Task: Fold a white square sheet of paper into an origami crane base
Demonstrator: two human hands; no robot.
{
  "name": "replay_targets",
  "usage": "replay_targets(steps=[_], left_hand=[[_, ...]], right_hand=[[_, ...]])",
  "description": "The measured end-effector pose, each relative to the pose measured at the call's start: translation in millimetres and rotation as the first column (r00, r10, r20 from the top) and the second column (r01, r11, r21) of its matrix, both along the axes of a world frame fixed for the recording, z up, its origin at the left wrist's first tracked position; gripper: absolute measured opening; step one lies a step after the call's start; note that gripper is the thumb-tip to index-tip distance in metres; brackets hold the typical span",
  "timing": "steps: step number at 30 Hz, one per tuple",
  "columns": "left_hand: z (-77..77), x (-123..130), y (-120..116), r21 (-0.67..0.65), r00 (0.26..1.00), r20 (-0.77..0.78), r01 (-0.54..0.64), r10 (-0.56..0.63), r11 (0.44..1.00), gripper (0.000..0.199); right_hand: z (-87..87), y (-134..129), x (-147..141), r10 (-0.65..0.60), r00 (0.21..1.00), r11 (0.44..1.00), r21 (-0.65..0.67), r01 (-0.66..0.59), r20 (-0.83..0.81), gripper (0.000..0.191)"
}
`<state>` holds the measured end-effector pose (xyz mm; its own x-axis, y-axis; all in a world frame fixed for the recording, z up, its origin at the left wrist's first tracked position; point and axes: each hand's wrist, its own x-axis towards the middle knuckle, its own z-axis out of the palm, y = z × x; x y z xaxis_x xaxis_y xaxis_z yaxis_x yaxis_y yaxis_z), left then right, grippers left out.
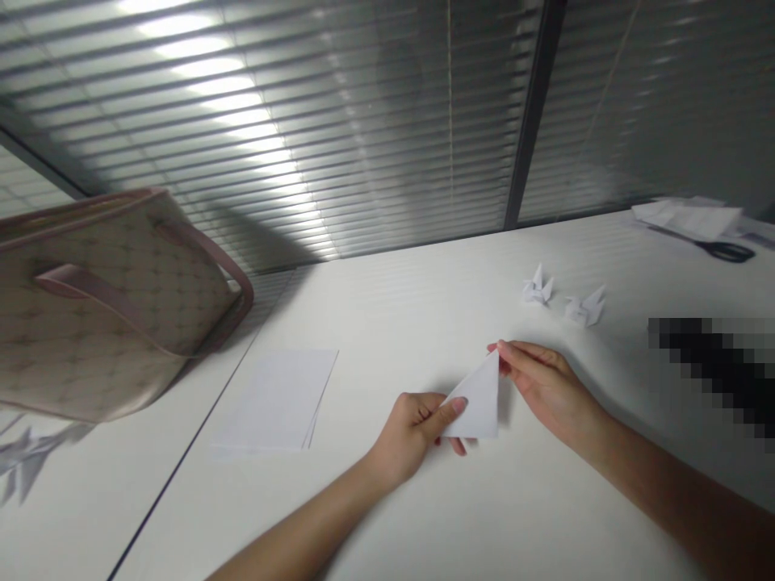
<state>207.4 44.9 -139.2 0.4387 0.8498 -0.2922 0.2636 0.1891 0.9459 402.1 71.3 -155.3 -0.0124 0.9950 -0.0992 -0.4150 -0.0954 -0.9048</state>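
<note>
A white sheet of paper folded into a triangle (481, 403) is held between both hands, just above the white table. My left hand (424, 424) grips its left side, thumb on top and fingers underneath. At the upper corner, my right hand (538, 375) pinches the tip between thumb and fingers. Beyond the right hand stand two small folded paper cranes (538, 286), one beside the other. To the left of my left hand lies a small stack of white paper sheets (275, 399).
A patterned handbag (115, 307) with pink handles stands at the left. Scissors (720, 248) and folded papers (687, 216) lie at the back right. More folded paper (27, 460) is at the left edge. Behind the table (375, 315) rises a glass partition with blinds (387, 121). A pixelated dark patch sits at right.
</note>
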Motion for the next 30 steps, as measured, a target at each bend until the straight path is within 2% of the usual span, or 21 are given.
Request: replay_targets(steps=[5,13,16,21,27,30], left_hand=[[-5.6,-2,1,-0.043,0.998,0.052,0.027,-0.025,0.999,0.049],[-5.1,-3,4,-0.060,0.996,0.077,0.057,-0.052,0.997,0.046],[-5.1,-6,7,-0.047,0.997,0.070,0.039,-0.036,0.998,0.048],[-2.6,-9,12,-0.018,0.999,0.034,0.001,0.000,1.000,0.049],[1.0,-11,14,-0.002,1.000,0.002,0.011,-0.011,1.000,0.045],[0.1,-11,15,0.009,1.000,-0.001,0.014,-0.014,1.000,0.047]], right_hand=[[-4.3,2,1,0.016,1.000,1.000,0.009,-0.016,0.021,0.026],[-7.9,2,7,0.031,0.976,0.996,0.069,-0.047,0.215,0.028],[-5.8,4,9,0.084,0.960,0.992,0.066,-0.105,0.266,0.031],[-2.7,2,6,0.248,0.905,0.965,-0.010,-0.260,0.345,0.031],[-4.5,1,3,0.234,0.881,0.969,-0.021,-0.247,0.412,0.032],[-5.6,1,4,0.265,0.864,0.959,-0.027,-0.281,0.428,0.032]])
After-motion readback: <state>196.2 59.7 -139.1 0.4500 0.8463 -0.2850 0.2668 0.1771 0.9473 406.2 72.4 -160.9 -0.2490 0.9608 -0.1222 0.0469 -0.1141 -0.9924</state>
